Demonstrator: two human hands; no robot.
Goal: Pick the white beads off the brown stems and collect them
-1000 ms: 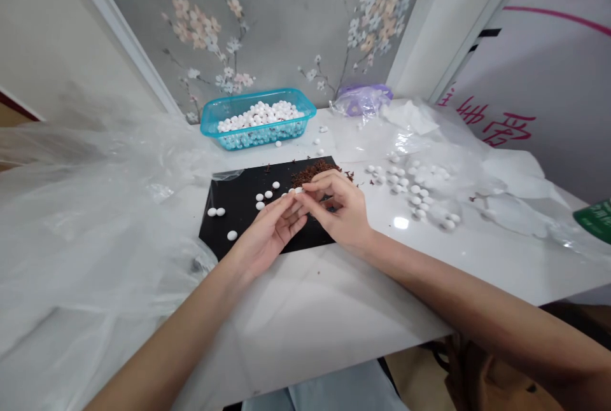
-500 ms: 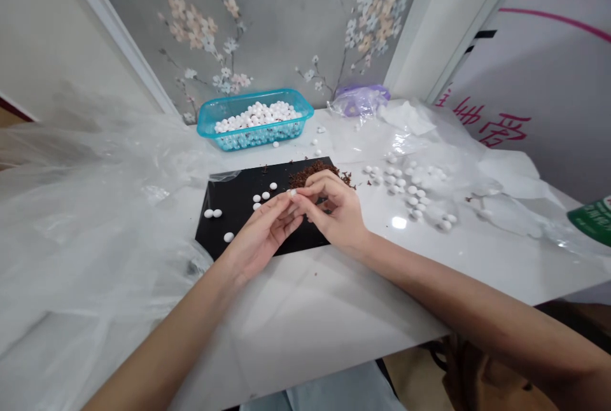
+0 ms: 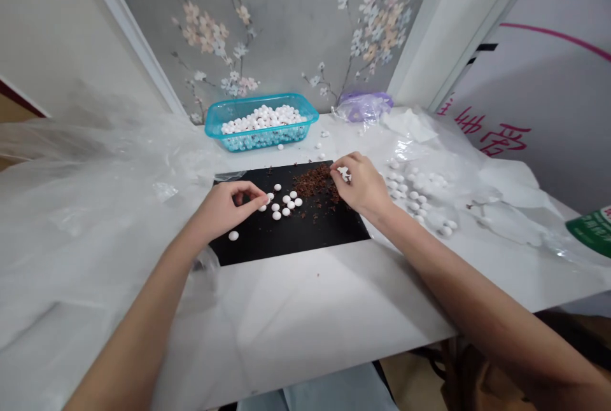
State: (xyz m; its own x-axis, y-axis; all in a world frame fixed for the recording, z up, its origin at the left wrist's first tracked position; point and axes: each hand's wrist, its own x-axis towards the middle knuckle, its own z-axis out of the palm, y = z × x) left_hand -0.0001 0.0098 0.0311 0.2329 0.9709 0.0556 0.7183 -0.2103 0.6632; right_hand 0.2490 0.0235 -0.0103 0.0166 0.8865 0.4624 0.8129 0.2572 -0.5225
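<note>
Head view, left to right: a crumpled clear plastic sheet (image 3: pixel 81 207) spreads across the left of a glossy white table (image 3: pixel 305 309). The left hand (image 3: pixel 226 207) rests at the left of a black mat (image 3: pixel 286 239), half curled, its forefinger reaching to just beside a small cluster of white beads (image 3: pixel 281 204). No bead shows in that hand, though its curled fingers could hide one. A lone white bead (image 3: pixel 233 235) lies on the mat just below it. Behind the mat, a turquoise plastic tray (image 3: pixel 261 98) holds a heap of similar beads, by far the largest lot in view. Right of the cluster, a mound of brown flakes (image 3: pixel 312 182) sits on the mat among scattered crumbs. The right hand (image 3: pixel 360 185) is at the mound's right edge, thumb and fingers closed in a pinch on a small white piece (image 3: pixel 344 172). Beyond it, a looser spread of white beads (image 3: pixel 415 191) lies on clear plastic, near a purple plastic bag (image 3: pixel 363 107) at the back. Red characters (image 3: pixel 491 134) run across a wall panel, and a green packet (image 3: pixel 592 229) shows at the right edge; neither yields a readable word or brand.
</note>
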